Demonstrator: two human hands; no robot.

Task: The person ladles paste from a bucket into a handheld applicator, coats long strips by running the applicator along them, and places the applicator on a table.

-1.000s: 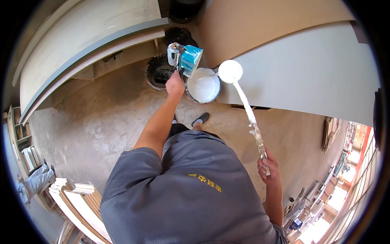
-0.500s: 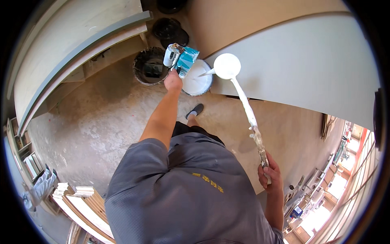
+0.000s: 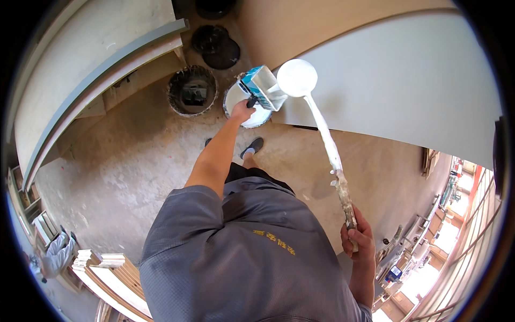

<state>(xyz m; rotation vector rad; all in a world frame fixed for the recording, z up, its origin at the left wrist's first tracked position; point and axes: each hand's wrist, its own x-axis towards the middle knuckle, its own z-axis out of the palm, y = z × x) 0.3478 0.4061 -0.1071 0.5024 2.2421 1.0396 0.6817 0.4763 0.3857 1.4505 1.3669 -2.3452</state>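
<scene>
My right hand point(image 3: 360, 234) is closed round the crusted end of a long-handled ladle point(image 3: 325, 134). White liquid fills the ladle's round bowl and coats the upper handle. In my left hand point(image 3: 242, 111), out at arm's length, is the black handle of a teal-and-white box-shaped hopper point(image 3: 266, 75). The hopper tilts with its open side toward the ladle, and a white stream runs from the bowl's left edge into it. Beneath them stands a bucket point(image 3: 226, 107) of white liquid, partly hidden by the hopper and my left hand.
A stained dark bucket point(image 3: 170, 95) stands left of the white one. Black round lids point(image 3: 222, 52) lie behind. A large grey panel point(image 3: 397, 80) fills the right; a bench point(image 3: 107, 48) runs along the left. Stacked boards point(image 3: 115, 282) and another person point(image 3: 59, 255) are at lower left.
My left hand has moved right and turned the hopper so that its open side faces the ladle. The stream that fell toward the bucket now enters the hopper.
</scene>
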